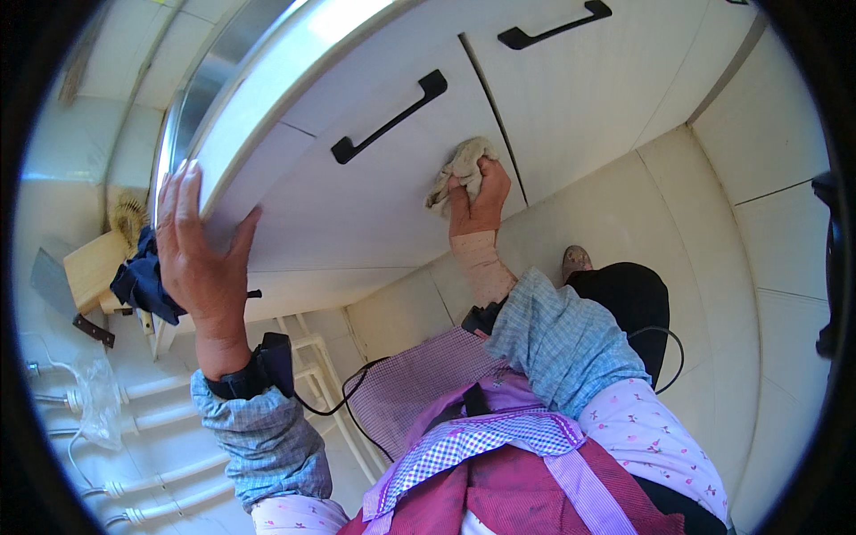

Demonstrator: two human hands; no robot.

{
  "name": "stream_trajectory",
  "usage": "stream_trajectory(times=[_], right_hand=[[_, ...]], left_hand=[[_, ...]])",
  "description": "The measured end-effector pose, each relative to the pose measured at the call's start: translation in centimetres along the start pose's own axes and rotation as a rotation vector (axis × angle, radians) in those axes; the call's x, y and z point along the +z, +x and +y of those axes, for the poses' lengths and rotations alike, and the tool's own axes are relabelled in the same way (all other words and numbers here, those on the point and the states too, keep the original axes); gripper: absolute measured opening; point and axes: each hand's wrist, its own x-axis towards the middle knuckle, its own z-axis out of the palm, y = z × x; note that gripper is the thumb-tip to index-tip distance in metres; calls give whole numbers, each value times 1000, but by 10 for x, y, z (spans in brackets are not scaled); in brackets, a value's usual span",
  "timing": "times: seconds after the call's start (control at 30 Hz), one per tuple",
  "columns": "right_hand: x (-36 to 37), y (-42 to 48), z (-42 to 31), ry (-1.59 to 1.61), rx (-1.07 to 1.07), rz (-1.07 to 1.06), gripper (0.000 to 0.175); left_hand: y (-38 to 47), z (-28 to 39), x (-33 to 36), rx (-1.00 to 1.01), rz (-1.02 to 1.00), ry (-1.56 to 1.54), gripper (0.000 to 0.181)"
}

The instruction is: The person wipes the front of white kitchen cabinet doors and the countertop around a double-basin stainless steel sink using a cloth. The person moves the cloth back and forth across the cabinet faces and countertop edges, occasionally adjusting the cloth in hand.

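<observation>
My right hand [487, 194] grips a crumpled, stained cloth [465, 167] against a white cabinet door [394, 194], close to the dark gap beside the neighbouring door [575, 93]. Above the cloth runs a black bar handle [389, 117], and the other door carries a similar handle [555, 25]. On the left, my left hand [200, 241] rests with its fingers over the edge of the white countertop [267, 100]. Its thumb stands apart, and I see nothing held in it. Both wrists wear black bands.
Left of the counter are a cleaver [67, 294], a wooden block [93, 267], a dark blue cloth [144, 281] and a bristle brush [128, 214]. White pipes [167, 481] run along the wall below, near a white rack [321, 374]. Black cables hang by both forearms. The floor is tiled [602, 194].
</observation>
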Motion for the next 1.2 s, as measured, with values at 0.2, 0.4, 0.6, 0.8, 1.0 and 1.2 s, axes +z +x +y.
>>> stream_trajectory(times=[0.2, 0.4, 0.6, 0.8, 1.0, 1.2], right_hand=[[-8, -44, 137, 32, 571, -65, 41], [-87, -68, 261, -348, 858, -156, 47], [-50, -65, 304, -130, 952, -232, 54], [35, -133, 253, -1308, -30, -1306, 43], [39, -132, 209, -997, 68, -1243, 35], [-5, -98, 273, -665, 688, -816, 32]], left_hand=[[-3, 0, 4, -39, -5, 7, 81], [-3, 4, 6, -51, -3, 44, 83], [-8, -1, 9, -51, -8, 46, 86], [-10, -1, 8, -28, -10, 53, 90], [-8, -3, 10, 21, 3, 24, 92], [-7, -7, 14, 53, 68, -45, 89]])
